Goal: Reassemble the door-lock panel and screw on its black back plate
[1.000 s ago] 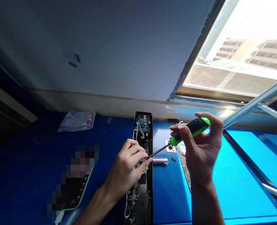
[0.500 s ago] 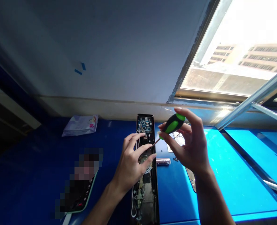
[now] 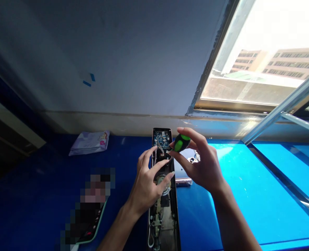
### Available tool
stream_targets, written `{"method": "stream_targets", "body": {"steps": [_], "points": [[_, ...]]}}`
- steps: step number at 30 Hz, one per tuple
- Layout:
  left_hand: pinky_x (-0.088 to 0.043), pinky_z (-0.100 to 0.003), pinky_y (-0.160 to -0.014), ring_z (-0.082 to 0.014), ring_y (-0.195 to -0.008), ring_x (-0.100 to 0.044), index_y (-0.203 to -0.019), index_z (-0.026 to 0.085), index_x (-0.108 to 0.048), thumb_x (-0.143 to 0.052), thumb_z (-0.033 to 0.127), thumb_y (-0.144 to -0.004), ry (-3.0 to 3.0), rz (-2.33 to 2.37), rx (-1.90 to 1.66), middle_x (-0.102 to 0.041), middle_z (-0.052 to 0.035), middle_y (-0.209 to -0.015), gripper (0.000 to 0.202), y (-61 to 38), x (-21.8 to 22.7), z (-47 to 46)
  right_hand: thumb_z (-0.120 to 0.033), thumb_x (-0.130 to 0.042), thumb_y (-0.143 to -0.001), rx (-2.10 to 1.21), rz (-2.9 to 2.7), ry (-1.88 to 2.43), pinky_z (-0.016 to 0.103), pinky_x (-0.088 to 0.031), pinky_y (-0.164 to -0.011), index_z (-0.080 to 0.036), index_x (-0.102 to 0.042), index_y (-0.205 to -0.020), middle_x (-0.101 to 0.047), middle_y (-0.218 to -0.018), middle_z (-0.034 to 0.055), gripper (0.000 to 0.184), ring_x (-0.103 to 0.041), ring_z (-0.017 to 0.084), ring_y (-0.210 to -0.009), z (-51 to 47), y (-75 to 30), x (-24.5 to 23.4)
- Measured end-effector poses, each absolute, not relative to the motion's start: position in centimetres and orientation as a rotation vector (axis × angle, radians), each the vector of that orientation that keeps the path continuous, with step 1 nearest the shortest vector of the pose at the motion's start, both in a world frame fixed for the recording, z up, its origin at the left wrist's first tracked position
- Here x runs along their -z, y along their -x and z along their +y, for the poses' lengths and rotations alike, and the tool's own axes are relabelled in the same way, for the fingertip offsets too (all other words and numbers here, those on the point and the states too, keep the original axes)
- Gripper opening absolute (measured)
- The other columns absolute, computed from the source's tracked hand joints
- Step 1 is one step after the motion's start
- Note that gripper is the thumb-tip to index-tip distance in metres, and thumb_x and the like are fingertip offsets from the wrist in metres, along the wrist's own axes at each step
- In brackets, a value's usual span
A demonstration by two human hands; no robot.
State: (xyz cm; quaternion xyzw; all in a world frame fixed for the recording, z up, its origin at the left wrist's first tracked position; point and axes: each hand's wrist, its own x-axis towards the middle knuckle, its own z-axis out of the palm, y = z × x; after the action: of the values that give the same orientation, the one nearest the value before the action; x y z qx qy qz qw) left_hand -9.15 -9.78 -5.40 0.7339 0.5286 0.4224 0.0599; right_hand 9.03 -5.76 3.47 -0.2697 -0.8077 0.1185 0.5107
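A long, narrow black housing (image 3: 170, 228) lies open on the blue table, showing a circuit board (image 3: 161, 137) at its far end, white wires and a metal mechanism nearer me. My right hand (image 3: 200, 162) grips a green and black screwdriver (image 3: 182, 142) by the handle, tilted with its shaft toward the housing's right edge. Its tip is hidden near my left index fingertip. My left hand (image 3: 147, 177) rests over the middle of the housing, fingers spread, the index finger reaching to the right rim and the thumb above a round part (image 3: 163, 183).
Right of the housing lies a shiny pinkish cylinder (image 3: 184, 182), with small metal pieces (image 3: 194, 159) beyond it. On the left are a phone (image 3: 91, 223), partly blurred out, and a white-purple packet (image 3: 90, 143). A metal frame (image 3: 282, 111) stands right, before the window.
My right hand has moved left and slightly down, bringing the screwdriver over the housing's right edge and more upright. The left hand has stayed nearly in place.
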Motion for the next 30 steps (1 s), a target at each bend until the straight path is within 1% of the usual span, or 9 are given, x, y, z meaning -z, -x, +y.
{"method": "stream_targets", "body": {"steps": [3,10,13,15,18,21,24,27,30], "points": [[-0.044,-0.063,-0.123,-0.0374,-0.152,-0.040,-0.124,0.029,-0.077,-0.069,0.039,-0.098,-2.158,1.577,-1.278,-0.041,-0.0092,-0.165,0.030,9.2,5.7,-9.8,-0.014,-0.072,-0.095,-0.295,-1.987,0.619,0.027,-0.064,-0.099,-0.039,-0.048,-0.151,-0.073,-0.140,-0.0016,0.066,-0.079,0.016,-0.108,-5.5,-9.2,-3.7],[-0.040,-0.056,-0.127,-0.0356,-0.160,-0.034,-0.139,0.031,-0.067,-0.065,0.035,-0.099,-1.949,1.552,-1.302,-0.020,-0.0051,-0.178,0.040,9.2,6.3,-10.0,-0.023,-0.082,-0.090,-0.098,-1.932,0.592,0.033,-0.066,-0.091,-0.036,-0.054,-0.150,-0.078,-0.125,0.0025,0.067,-0.079,0.020,-0.100,-4.2,-9.5,-3.5],[-0.039,-0.055,-0.128,-0.0337,-0.160,-0.035,-0.145,0.032,-0.061,-0.063,0.033,-0.099,-1.895,1.544,-1.293,-0.027,-0.0069,-0.176,0.047,9.2,6.2,-10.0,-0.023,-0.058,-0.104,-0.327,-1.872,0.573,0.043,-0.065,-0.097,-0.031,-0.054,-0.153,-0.069,-0.145,0.0077,0.050,-0.074,0.025,-0.118,-3.9,-9.9,-3.8],[-0.037,-0.054,-0.129,-0.0330,-0.160,-0.036,-0.147,0.031,-0.059,-0.063,0.033,-0.098,-1.879,1.525,-1.289,-0.034,-0.0080,-0.173,0.049,9.2,6.2,-9.9,-0.022,-0.052,-0.106,-0.442,-1.860,0.546,0.046,-0.065,-0.098,-0.031,-0.058,-0.151,-0.065,-0.151,0.0074,0.046,-0.072,0.027,-0.125,-3.8,-10.1,-4.4],[-0.037,-0.053,-0.129,-0.0323,-0.158,-0.039,-0.148,0.030,-0.058,-0.064,0.031,-0.097,-1.871,1.487,-1.301,-0.040,-0.0085,-0.170,0.051,9.2,6.2,-10.0,-0.020,-0.071,-0.098,-0.381,-1.907,0.511,0.042,-0.066,-0.090,-0.033,-0.071,-0.137,-0.077,-0.127,0.0042,0.042,-0.075,0.023,-0.110,-3.6,-10.4,-5.7],[-0.037,-0.052,-0.129,-0.0313,-0.158,-0.040,-0.148,0.029,-0.058,-0.064,0.031,-0.097,-1.866,1.477,-1.311,-0.040,-0.0084,-0.170,0.051,9.2,6.2,-10.0,-0.025,-0.090,-0.082,-0.173,-1.954,0.479,0.034,-0.064,-0.073,-0.035,-0.079,-0.125,-0.075,-0.099,0.0010,0.045,-0.072,0.018,-0.086,-3.4,-10.4,-6.8],[-0.037,-0.053,-0.129,-0.0313,-0.158,-0.040,-0.147,0.028,-0.059,-0.064,0.030,-0.097,-1.870,1.476,-1.317,-0.040,-0.0091,-0.170,0.051,9.2,6.2,-10.0,-0.023,-0.076,-0.095,-0.171,-2.003,0.455,0.038,-0.065,-0.086,-0.035,-0.075,-0.133,-0.076,-0.116,0.0038,0.039,-0.074,0.021,-0.102,-3.4,-10.2,-7.3],[-0.036,-0.052,-0.130,-0.0310,-0.158,-0.040,-0.146,0.028,-0.060,-0.064,0.030,-0.097,-1.875,1.480,-1.325,-0.041,-0.0092,-0.170,0.049,9.2,6.2,-10.0,-0.012,-0.054,-0.104,-0.364,-2.049,0.427,0.049,-0.062,-0.104,-0.036,-0.067,-0.143,-0.073,-0.137,0.0033,0.047,-0.073,0.025,-0.121,-3.3,-10.2,-7.2],[-0.038,-0.051,-0.129,-0.0308,-0.157,-0.042,-0.144,0.028,-0.062,-0.064,0.030,-0.096,-1.865,1.485,-1.341,-0.042,-0.0087,-0.169,0.048,9.2,6.2,-9.9,-0.016,-0.072,-0.096,-0.352,-2.000,0.352,0.041,-0.067,-0.086,-0.037,-0.073,-0.134,-0.080,-0.115,0.0021,0.044,-0.077,0.021,-0.099,-2.8,-10.2,-7.0]]}}
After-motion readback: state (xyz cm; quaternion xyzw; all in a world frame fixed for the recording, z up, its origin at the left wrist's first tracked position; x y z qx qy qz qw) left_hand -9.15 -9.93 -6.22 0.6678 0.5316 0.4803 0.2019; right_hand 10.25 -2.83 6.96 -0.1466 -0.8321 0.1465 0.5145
